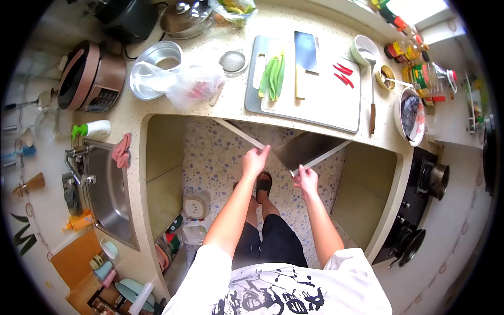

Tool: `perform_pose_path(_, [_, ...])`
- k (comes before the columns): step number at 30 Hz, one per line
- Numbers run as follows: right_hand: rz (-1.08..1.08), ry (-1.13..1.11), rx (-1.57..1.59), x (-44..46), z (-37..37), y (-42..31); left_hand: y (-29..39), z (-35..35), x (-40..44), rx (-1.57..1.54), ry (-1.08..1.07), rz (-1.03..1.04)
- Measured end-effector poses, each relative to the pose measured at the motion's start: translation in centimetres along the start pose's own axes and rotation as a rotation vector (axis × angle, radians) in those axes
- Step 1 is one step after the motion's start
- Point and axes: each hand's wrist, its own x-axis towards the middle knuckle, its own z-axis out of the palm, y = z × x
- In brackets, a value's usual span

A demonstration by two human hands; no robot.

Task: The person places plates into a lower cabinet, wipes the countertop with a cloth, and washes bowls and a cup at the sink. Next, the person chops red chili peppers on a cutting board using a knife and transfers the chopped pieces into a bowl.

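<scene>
Below the counter's front edge, two pale-edged cabinet doors stand swung outward at an angle. My left hand [255, 160] has its fingers curled at the outer end of the left cabinet door [239, 133]. On the other side, my right hand [306, 181] pinches the near corner of the right cabinet door [324, 156]. A dark, shiny surface [300, 149] shows between the doors; whether it is a door face or the cabinet's inside I cannot tell. The fingertips of both hands are partly hidden.
Above the doors lies a cutting board [325, 107] with green peppers [273, 77], a cleaver [306, 51] and red chilies [344, 75]. A metal pot [137, 79] and plastic bag [191, 84] stand left. The sink [109, 189] is left, the stove [401, 205] right.
</scene>
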Motion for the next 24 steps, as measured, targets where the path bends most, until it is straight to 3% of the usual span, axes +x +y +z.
perform_pose_path(5, [0.002,0.024,0.011,4.5,6.4,-3.9,-3.5,-3.7,-4.7,-0.402,-0.196,-0.010])
perform_pose_path(8, [-0.053,-0.065,0.006,5.3,7.3,-4.6,-8.6,-7.2,-9.7,-0.544,-0.112,-0.040])
perform_pose_path(11, [-0.108,-0.191,0.018,2.9,7.8,-3.9,-13.7,-11.2,-15.5,-0.716,0.026,-0.129])
perform_pose_path(17, [0.058,-0.386,-0.378,-2.8,8.9,0.9,-22.6,-18.5,-26.4,-1.011,0.347,-0.302])
perform_pose_path(20, [-0.050,-0.460,-0.509,-5.4,11.1,3.4,-25.3,-22.4,-30.3,-1.131,0.520,-0.384])
perform_pose_path(24, [-0.231,-0.517,-0.728,-9.8,17.3,3.0,-30.5,-27.1,-33.4,-1.347,0.725,-0.319])
